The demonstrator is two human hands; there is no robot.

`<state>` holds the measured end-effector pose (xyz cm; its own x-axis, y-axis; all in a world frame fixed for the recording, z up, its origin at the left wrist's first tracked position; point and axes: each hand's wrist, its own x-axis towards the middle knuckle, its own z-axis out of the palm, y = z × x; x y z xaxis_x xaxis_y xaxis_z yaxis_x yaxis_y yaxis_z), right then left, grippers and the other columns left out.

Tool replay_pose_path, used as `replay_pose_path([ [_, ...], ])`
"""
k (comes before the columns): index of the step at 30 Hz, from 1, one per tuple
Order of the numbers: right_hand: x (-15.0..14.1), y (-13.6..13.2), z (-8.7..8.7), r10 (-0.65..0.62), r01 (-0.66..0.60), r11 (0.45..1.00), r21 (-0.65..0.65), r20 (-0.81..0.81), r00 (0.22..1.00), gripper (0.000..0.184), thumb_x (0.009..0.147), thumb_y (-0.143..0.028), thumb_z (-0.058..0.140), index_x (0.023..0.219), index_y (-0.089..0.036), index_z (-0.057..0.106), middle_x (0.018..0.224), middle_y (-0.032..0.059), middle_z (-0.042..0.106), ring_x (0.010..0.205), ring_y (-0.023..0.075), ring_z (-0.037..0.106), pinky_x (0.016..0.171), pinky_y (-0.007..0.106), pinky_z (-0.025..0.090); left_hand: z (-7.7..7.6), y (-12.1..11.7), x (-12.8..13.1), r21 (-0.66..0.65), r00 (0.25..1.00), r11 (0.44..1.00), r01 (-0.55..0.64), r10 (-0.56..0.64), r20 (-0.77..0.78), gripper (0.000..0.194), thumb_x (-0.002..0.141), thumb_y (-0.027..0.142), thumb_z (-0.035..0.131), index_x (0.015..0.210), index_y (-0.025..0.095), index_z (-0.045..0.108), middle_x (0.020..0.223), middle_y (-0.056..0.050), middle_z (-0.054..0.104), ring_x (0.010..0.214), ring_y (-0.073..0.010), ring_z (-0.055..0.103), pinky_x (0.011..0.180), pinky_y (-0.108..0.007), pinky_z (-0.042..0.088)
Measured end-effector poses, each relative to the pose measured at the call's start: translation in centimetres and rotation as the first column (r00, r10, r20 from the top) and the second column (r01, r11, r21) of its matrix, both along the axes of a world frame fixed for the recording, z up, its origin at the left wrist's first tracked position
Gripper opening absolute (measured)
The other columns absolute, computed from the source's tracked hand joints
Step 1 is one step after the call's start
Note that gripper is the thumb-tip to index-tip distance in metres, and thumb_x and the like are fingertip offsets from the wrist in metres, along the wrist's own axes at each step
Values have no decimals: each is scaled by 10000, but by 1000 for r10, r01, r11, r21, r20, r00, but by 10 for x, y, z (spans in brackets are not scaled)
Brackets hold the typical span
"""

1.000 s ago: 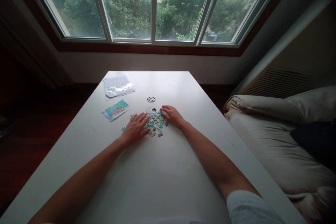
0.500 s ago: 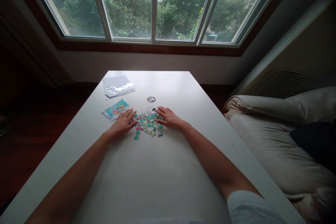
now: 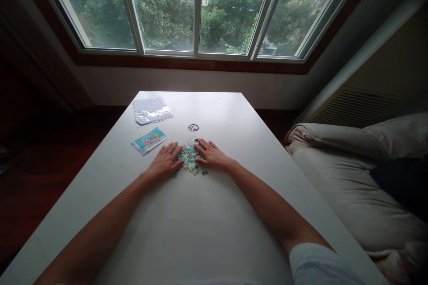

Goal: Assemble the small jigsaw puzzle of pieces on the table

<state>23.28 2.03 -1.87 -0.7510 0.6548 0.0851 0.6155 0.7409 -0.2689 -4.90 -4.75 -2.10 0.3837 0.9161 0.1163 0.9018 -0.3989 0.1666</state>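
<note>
A loose pile of small jigsaw puzzle pieces (image 3: 190,160), mostly teal with bits of pink, yellow and red, lies on the white table (image 3: 200,222). My left hand (image 3: 164,160) rests palm down on the pile's left side, fingers stretched out and covering some pieces. From the right, my right hand (image 3: 211,155) lies flat over the pile's other edge, fingers extended. Pieces show between the two hands; those under the palms are hidden. Just left of my left fingertips is a colourful picture card (image 3: 149,140).
A clear plastic bag (image 3: 153,110) with papers lies at the table's far left. Two round markings (image 3: 193,128) sit beyond the pile. A beige sofa (image 3: 347,178) stands along the right side, and a window (image 3: 197,13) rises past the far edge.
My left hand has moved right, over the pile's left part, and now the picture card is fully uncovered. My right hand has shifted slightly left. The pile looks narrower.
</note>
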Motion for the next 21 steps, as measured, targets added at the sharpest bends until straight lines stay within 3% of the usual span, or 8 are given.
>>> replay_pose_path([
  [9,-7,-4,4,88,-87,996,32,-23,996,720,991,-669,385,1582,-259,354,1675,111,212,1561,276,177,1267,499,148,5,2,-2,-15,998,998,57,-56,14,734,1000,668,326,1584,223,328,1667,-104,256,1551,-286,207,1265,-502,152],
  [21,-4,0,7,102,-100,994,50,-50,994,674,1003,-614,428,1569,-252,385,1654,111,285,1541,285,247,1254,495,207,3,3,-3,3,992,992,123,-123,25,724,998,644,373,1597,247,292,1673,-98,241,1544,-288,231,1264,-499,168],
])
